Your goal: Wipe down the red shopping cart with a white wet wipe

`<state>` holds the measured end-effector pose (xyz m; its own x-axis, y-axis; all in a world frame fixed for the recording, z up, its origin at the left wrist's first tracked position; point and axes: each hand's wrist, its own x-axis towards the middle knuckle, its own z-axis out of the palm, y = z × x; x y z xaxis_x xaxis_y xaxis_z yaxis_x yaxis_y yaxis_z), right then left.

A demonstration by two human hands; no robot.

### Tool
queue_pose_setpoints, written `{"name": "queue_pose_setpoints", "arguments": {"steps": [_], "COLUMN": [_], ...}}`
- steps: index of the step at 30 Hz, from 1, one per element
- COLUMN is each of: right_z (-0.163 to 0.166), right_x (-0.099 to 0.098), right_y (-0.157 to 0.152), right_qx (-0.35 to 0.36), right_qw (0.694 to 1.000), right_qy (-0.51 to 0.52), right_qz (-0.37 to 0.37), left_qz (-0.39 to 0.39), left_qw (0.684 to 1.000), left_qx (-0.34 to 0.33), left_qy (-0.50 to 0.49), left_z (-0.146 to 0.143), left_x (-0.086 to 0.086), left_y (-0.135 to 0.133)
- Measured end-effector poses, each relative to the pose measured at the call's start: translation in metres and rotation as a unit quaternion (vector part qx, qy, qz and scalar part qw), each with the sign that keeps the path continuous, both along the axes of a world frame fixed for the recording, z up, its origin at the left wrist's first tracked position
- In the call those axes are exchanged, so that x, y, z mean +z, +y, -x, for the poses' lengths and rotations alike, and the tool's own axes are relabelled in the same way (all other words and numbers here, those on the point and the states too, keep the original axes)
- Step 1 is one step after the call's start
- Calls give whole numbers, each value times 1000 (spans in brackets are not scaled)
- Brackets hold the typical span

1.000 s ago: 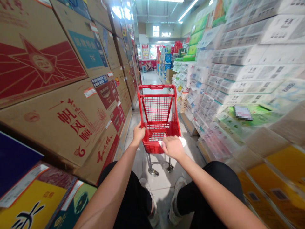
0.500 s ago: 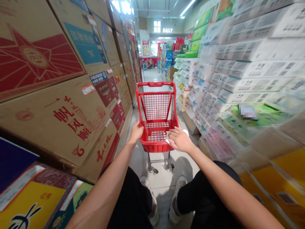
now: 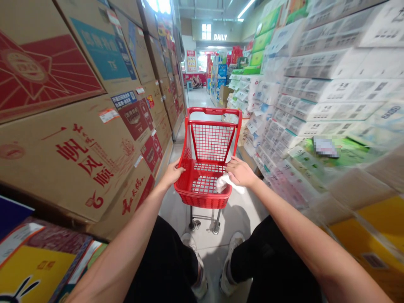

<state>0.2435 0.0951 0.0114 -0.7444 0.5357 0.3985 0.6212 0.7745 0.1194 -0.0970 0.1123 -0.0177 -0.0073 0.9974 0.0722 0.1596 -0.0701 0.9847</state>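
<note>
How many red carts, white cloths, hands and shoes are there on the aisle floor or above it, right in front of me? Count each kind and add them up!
Red cart: 1
White cloth: 1
Hands: 2, left hand and right hand
Shoes: 2
Total: 6

Right hand (image 3: 240, 171), center, is partly hiding white cloth (image 3: 222, 182) and rim of red cart (image 3: 202, 201). Left frame edge is cropping star carton (image 3: 72, 63). White packs (image 3: 344, 93), upper right, are coming out blurred, small print unreadable. Pixelation is masking an item (image 3: 325, 147), right side.
</note>
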Motion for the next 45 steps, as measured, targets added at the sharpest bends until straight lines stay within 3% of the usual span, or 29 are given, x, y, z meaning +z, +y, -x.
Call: {"name": "queue_pose_setpoints", "arguments": {"steps": [2,4,8,9,11,13,16,20,25,28,35,40,42,45], "right_z": [0,4,14,16,20,23,25,27,35,41,28,-10,-6,32], "right_x": [-1,-3,-5,-5,-5,-5,-3,2,0,-5,3,15,12,-1], "right_y": [-10,-24,-50,-54,-62,-66,-69,-72,-77,-78,-63,-38,-38,-54], "right_qx": [-3,-13,-56,-68,-92,-120,-154,-168,-13,26,2,-103,-122,-121], "right_qw": [1000,999,998,997,995,992,987,984,1000,1000,997,992,991,992], "right_qy": [15,27,36,39,41,41,39,43,15,-12,-78,-72,-55,-13], "right_qz": [12,17,1,-3,-11,-19,-27,-31,-12,2,13,-2,-10,-19], "left_qz": [-10,-59,-205,-211,-175,-139,-196,-262,-254,-248,-272,-284,-284,-289], "left_qw": [998,980,863,847,843,841,820,814,797,790,797,797,791,792], "left_qx": [11,54,171,155,58,0,-56,-93,-96,-95,-160,-166,-162,-142], "left_qy": [56,181,429,462,506,524,535,511,540,553,515,506,517,518], "left_z": [-1,-4,-31,-43,-70,-94,-111,-105,-100,-99,-76,-55,-53,-57], "left_x": [6,16,42,46,46,36,16,1,1,3,7,9,8,4], "left_y": [-4,-11,-47,-60,-89,-116,-138,-127,-100,-96,-97,-95,-96,-96]}}
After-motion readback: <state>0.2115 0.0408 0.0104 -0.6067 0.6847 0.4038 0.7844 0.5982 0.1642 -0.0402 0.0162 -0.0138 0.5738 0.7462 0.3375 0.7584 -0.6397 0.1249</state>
